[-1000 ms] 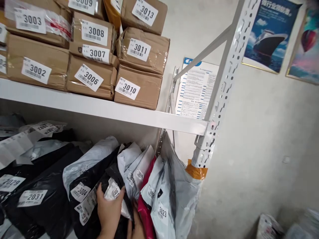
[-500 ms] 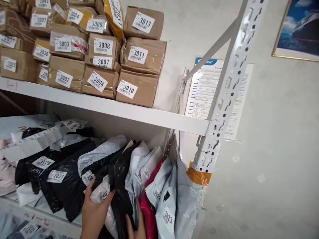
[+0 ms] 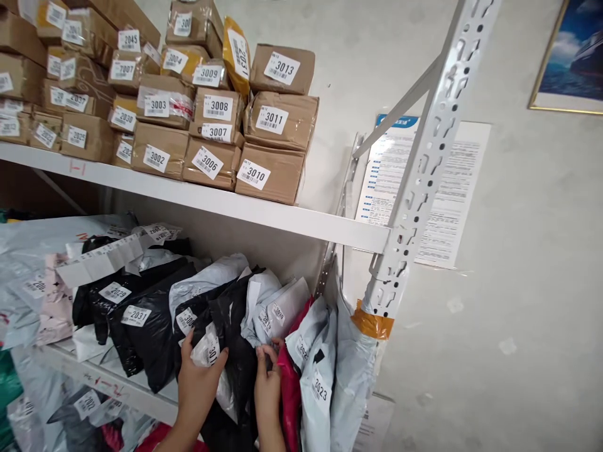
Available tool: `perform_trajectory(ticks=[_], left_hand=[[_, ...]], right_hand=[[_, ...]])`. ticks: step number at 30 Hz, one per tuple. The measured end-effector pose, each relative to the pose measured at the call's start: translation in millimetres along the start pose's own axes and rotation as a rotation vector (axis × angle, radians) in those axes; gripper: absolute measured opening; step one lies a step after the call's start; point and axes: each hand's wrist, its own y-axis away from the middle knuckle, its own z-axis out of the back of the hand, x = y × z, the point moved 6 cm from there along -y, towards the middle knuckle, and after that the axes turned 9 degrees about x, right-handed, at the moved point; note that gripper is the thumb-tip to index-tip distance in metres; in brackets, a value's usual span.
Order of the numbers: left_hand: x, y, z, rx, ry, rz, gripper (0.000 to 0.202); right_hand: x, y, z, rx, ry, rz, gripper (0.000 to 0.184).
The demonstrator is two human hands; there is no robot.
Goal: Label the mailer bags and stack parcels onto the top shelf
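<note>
My left hand (image 3: 198,386) reaches up among the parcel bags on the lower shelf, its thumb and fingers closed round a whitish plastic parcel bag (image 3: 206,347) whose label begins 301. To the right, my right hand (image 3: 268,383) has its fingers curled at the lower edge of a light grey parcel bag (image 3: 260,314); the fingertips are partly hidden. Between the hands stands a black parcel bag (image 3: 238,351). Just right of my right hand is a magenta parcel bag (image 3: 291,389), then the grey bag marked 3023 (image 3: 320,389).
Numbered cardboard boxes (image 3: 271,166) stand stacked on the upper shelf, behind its white beam (image 3: 264,210). A slotted metal post (image 3: 424,163) with orange tape closes the rack on the right. Black bags such as 2031 (image 3: 153,339) and a folded label strip (image 3: 101,260) lie left.
The view has swung left, so more boxes and bags show there. My right hand has moved up from between the black and magenta bags to the light grey bag. My left hand stays on the whitish bag.
</note>
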Motion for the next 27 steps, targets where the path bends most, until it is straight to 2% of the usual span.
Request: perform_trajectory(ticks=[6, 9, 11, 13, 15, 17, 19, 21, 24, 27], left_hand=[[-7.3, 2.3, -3.6, 0.037, 0.031, 0.003, 0.092], [-8.6, 5.0, -6.9, 0.081, 0.095, 0.008, 0.095], [-9.2, 7.0, -8.6, 0.098, 0.126, 0.005, 0.101], [-10.3, 8.1, -9.6, 0.117, 0.129, -0.010, 0.109], [-10.0, 6.7, -8.4, 0.127, 0.078, -0.011, 0.115], [-6.1, 1.0, -5.2, 0.131, 0.000, 0.017, 0.116], [0.0, -8.2, -1.1, 0.116, -0.025, 0.043, 0.106], [5.3, -16.7, 2.3, 0.077, 0.008, 0.050, 0.095], [6.3, -18.2, 5.0, 0.014, 0.062, 0.053, 0.085], [-4.1, -7.9, 14.0, -0.007, 0.081, 0.009, 0.081]], right_hand=[[58.8, 14.9, 18.9, 0.174, -0.231, 0.172, 0.030], [81.4, 29.7, 13.7, 0.320, -0.279, 0.313, 0.025], [84.2, 38.5, 6.0, 0.379, -0.248, 0.353, 0.024], [79.2, 47.2, -0.7, 0.383, -0.220, 0.382, 0.022], [69.7, 56.1, -1.4, 0.303, -0.243, 0.412, 0.022], [55.0, 64.1, 1.3, 0.200, -0.268, 0.376, 0.024], [37.4, 69.6, 4.7, 0.125, -0.243, 0.275, 0.036], [20.5, 71.5, 6.5, 0.114, -0.156, 0.155, 0.046], [1.1, 67.7, 9.9, 0.121, 0.007, 0.021, 0.047], [-6.4, 60.6, 19.8, 0.028, 0.104, 0.021, 0.045]])
